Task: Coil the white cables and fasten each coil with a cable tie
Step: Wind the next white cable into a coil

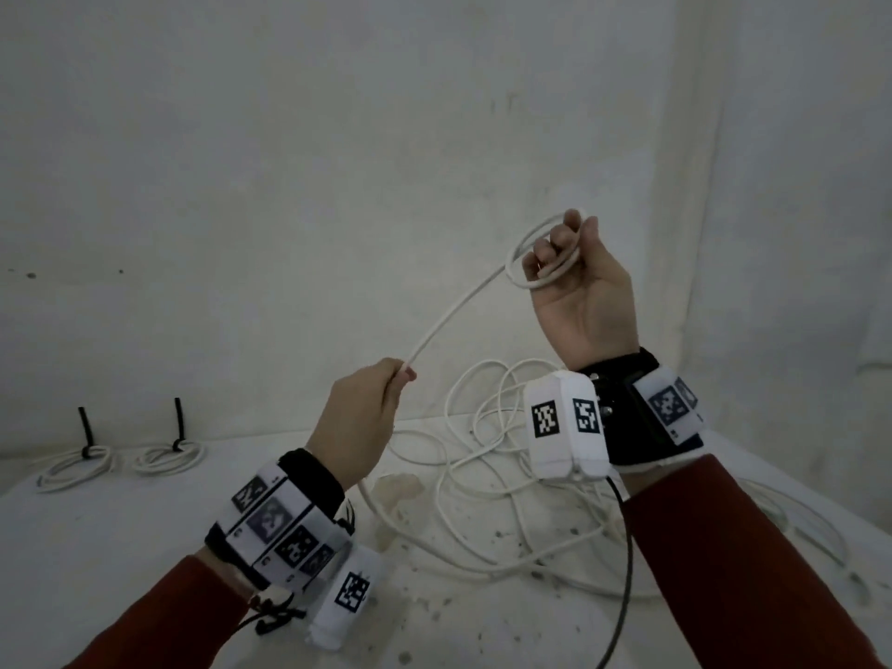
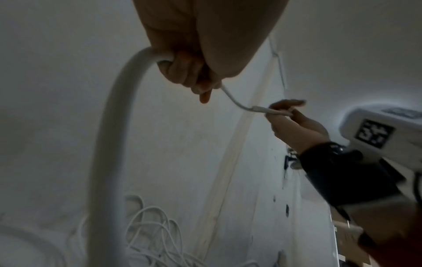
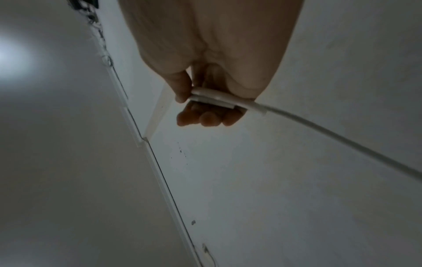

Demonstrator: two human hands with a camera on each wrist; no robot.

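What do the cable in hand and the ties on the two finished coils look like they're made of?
White cable: smooth, matte, flexible jacket, probably plastic or rubber; it bends in soft loops around the right hand and curves to the left hand without kinking. Cable ties: black, thin, with stiff tails standing upright above the finished coils, likely plastic, though too small to be sure.

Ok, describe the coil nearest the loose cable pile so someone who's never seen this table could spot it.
Look to the far left of the white table, against the wall, where two tied coils lie side by side. The one you want is the right coil, nearer the loose cable pile. Its black tie stands nearly upright, while the left coil has a tie that leans left.
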